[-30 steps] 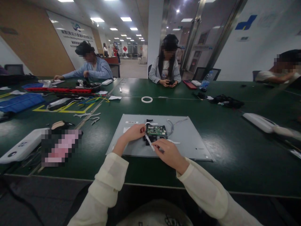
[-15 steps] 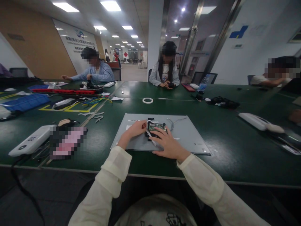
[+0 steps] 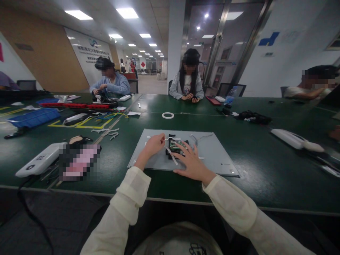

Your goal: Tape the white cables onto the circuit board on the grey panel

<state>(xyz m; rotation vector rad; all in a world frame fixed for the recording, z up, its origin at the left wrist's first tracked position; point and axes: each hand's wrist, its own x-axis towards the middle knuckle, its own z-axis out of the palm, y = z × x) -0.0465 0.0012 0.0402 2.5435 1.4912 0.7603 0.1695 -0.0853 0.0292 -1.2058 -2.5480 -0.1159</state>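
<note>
Head view: pinching with the left hand [image 3: 155, 144] at the end of a curved white strip [image 3: 173, 138], fingers close together, grip too small to tell. Spreading the right hand's [image 3: 192, 163] fingers wide over the board [image 3: 174, 144], contact unclear, just beside a straight white strip [image 3: 173, 156]. Underneath the board, lying flat on the table [image 3: 255, 148], a grey panel [image 3: 215, 156]; beyond it, a white ring [image 3: 163, 115].

Lower centre: smooth, matt, metal-looking panel [image 3: 217, 152]; 2 sheer cloth sleeves [image 3: 132, 191]; table [image 3: 255, 141] smooth, glossy.
</note>
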